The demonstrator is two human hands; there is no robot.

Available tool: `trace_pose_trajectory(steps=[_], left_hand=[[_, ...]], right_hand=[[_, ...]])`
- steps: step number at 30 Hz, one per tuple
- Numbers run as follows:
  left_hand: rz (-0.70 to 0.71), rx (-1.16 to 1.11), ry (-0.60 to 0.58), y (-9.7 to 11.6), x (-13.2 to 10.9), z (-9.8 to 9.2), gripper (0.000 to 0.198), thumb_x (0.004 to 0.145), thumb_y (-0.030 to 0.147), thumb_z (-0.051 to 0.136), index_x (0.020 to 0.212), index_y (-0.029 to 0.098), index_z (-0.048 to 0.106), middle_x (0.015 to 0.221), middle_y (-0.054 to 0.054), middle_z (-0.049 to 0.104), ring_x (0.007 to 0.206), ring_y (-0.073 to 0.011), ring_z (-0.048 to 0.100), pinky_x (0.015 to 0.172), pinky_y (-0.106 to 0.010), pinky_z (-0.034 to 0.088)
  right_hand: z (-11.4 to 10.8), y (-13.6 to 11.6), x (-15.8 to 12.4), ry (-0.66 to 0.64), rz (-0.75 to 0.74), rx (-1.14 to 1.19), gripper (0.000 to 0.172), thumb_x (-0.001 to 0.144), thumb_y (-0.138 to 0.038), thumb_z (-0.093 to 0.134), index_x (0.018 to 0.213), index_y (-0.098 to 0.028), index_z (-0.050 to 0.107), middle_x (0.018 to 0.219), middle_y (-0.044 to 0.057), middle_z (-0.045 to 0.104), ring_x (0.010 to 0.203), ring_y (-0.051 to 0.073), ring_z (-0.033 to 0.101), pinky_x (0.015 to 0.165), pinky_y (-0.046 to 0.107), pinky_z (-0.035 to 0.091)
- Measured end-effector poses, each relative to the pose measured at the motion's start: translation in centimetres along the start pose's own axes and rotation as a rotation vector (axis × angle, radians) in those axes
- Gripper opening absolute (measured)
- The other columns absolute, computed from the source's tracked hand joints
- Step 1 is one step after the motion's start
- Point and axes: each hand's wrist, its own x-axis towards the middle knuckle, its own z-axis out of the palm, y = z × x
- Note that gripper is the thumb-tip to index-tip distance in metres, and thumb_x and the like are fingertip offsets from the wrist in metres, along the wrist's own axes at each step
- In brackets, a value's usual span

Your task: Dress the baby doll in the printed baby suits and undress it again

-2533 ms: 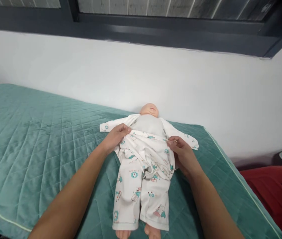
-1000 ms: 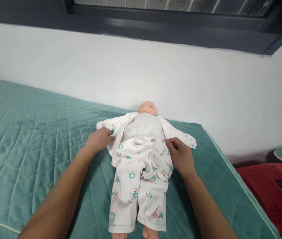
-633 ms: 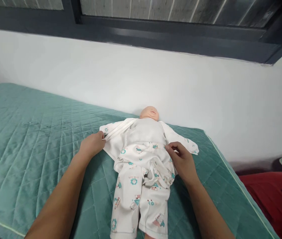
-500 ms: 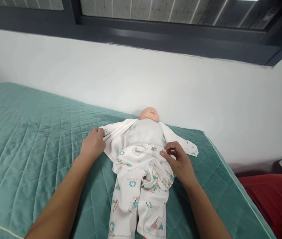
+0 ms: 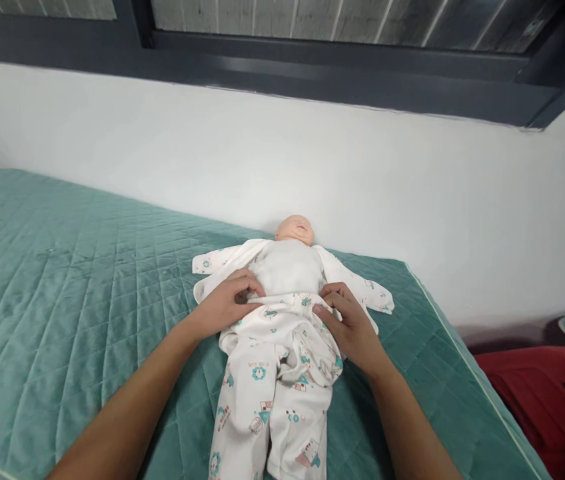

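Note:
A baby doll [image 5: 296, 230] lies on its back with its head toward the wall. It wears a white jacket [image 5: 350, 272] spread open at the front, with both sleeves out to the sides, and white printed pants [image 5: 247, 380]. At the waistband's left side, my left hand [image 5: 225, 303] has its thumb and fingers closing on the fabric edge. My right hand [image 5: 350, 323] grips the waistband's right side between thumb and fingers. The pants are bunched around the hips, and their lower ends run out of the picture.
A green quilted cover [image 5: 87, 300] lies under the doll. Behind it stands a white wall [image 5: 187, 147] below a dark window frame [image 5: 312, 73]. Past the right edge of the cover is a red object [image 5: 532, 393].
My left hand has let go of the jacket's left side and moved right to the pants' waistband. My right hand stays at the waistband's right side.

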Motion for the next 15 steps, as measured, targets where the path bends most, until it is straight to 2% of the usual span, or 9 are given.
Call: trace_pose_trajectory(steps=[3,5,8,11,15], left_hand=[[0.047,0.039,0.007,0.5,-0.2,-0.1,0.021,0.084,0.042,0.064,0.083,0.021,0.063,0.105,-0.006,0.057,0.104,-0.0214,0.051,0.095,-0.033,0.041],[0.074,0.032,0.050,0.6,0.0,0.2,0.021,0.086,0.040,0.062,0.079,0.021,0.058,0.102,-0.005,0.058,0.102,-0.0205,0.052,0.096,-0.033,0.040],[-0.023,-0.041,0.206,0.3,1.1,0.7,0.019,0.090,0.037,0.054,0.080,0.021,0.051,0.083,-0.001,0.056,0.080,-0.0157,0.052,0.079,-0.029,0.042],[-0.177,-0.139,0.358,-0.6,3.0,0.9,0.021,0.088,0.039,0.053,0.079,0.021,0.047,0.070,0.003,0.047,0.066,-0.0130,0.044,0.065,-0.026,0.037],[-0.291,-0.355,0.333,-2.0,4.3,1.1,0.027,0.083,0.047,0.055,0.081,0.021,0.045,0.072,0.003,0.048,0.063,-0.0118,0.044,0.059,-0.024,0.036]], right_hand=[[0.4,0.2,0.2,0.065,0.089,-0.013,0.031,0.093,-0.046,0.052,0.074,-0.022,0.049,0.084,0.002,0.052,0.078,0.018,0.048,0.075,0.031,0.041],[0.7,0.2,0.4,0.107,0.168,-0.008,0.035,0.092,-0.050,0.051,0.071,-0.022,0.046,0.074,-0.001,0.049,0.071,0.016,0.044,0.068,0.029,0.039],[1.1,0.2,0.6,0.149,0.256,0.023,0.040,0.089,-0.054,0.054,0.068,-0.022,0.044,0.065,-0.004,0.042,0.065,0.014,0.038,0.062,0.027,0.034],[1.1,0.4,0.6,0.187,0.314,0.044,0.041,0.087,-0.055,0.056,0.066,-0.021,0.044,0.062,-0.005,0.037,0.063,0.013,0.036,0.060,0.025,0.032],[0.9,1.4,0.5,0.297,0.363,0.009,0.041,0.087,-0.054,0.055,0.066,-0.021,0.045,0.061,-0.005,0.038,0.064,0.013,0.037,0.060,0.025,0.032]])
